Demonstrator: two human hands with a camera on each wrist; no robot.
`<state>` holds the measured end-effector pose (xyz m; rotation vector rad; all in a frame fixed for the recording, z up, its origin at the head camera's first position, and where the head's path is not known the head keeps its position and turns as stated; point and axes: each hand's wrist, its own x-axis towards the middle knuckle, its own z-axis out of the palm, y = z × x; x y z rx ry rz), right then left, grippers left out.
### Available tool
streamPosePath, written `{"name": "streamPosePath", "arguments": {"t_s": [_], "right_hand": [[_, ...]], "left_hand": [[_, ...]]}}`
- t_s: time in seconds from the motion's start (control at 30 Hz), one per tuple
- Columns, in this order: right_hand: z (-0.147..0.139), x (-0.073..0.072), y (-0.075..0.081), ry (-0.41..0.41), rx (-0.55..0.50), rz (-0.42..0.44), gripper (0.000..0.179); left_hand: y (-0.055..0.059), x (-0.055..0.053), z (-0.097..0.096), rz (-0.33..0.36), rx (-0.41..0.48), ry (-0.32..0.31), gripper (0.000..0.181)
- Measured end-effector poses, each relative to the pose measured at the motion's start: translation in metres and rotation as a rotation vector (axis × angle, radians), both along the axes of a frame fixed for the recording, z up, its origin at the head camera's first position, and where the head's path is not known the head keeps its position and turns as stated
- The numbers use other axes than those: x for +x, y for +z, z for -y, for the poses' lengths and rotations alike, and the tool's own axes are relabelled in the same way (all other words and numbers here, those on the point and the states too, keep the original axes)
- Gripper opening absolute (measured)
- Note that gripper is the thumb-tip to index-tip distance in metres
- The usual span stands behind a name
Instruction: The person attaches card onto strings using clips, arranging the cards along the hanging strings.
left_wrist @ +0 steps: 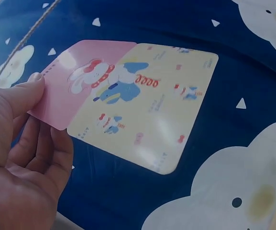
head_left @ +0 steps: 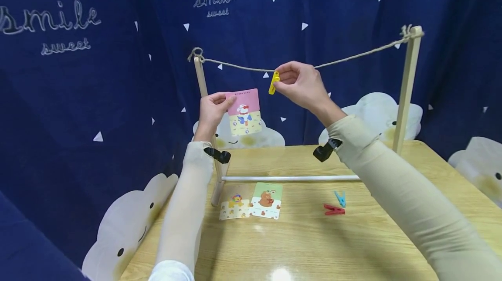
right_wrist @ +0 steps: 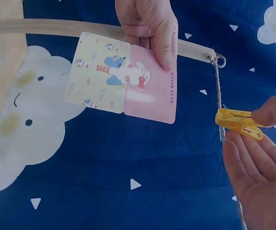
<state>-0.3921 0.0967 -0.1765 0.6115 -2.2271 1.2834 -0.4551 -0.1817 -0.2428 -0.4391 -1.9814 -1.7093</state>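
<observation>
My left hand [head_left: 213, 111] pinches the upper left corner of a pink and yellow rabbit card [head_left: 245, 113], held up below the rope [head_left: 243, 67]. In the left wrist view the thumb lies on the card's pink part [left_wrist: 87, 72], with the fingers behind. My right hand [head_left: 302, 85] holds a yellow clothespin [head_left: 274, 83] between thumb and fingers, close to the rope. The right wrist view has the clothespin [right_wrist: 238, 122] overlapping the rope [right_wrist: 218, 86]; whether it grips the rope I cannot tell. Card and clothespin are apart.
The rope runs between two wooden posts [head_left: 408, 89], joined low down by a white rod [head_left: 290, 178]. On the wooden table [head_left: 274, 246] lie a lion card [head_left: 235, 202], a bear card [head_left: 266, 201], a blue clothespin [head_left: 340, 199] and a red clothespin [head_left: 334, 209]. A dark blue curtain [head_left: 164, 76] hangs behind.
</observation>
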Motion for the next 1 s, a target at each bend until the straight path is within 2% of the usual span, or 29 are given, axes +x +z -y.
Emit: {"name": "streamPosePath", "arguments": {"t_s": [0.2, 0.6, 1.0], "right_hand": [[0.01, 0.001, 0.007, 0.027, 0.018, -0.017, 0.033], [0.028, -0.007, 0.019, -0.015, 0.01, -0.098, 0.026], [0.042, -0.012, 0.056, -0.048, -0.029, -0.117, 0.026]], "left_hand": [[0.0, -0.002, -0.001, -0.009, 0.014, -0.007, 0.029], [-0.002, -0.004, -0.003, -0.017, 0.032, -0.035, 0.028], [0.016, -0.001, -0.002, -0.059, 0.012, -0.04, 0.028]]}}
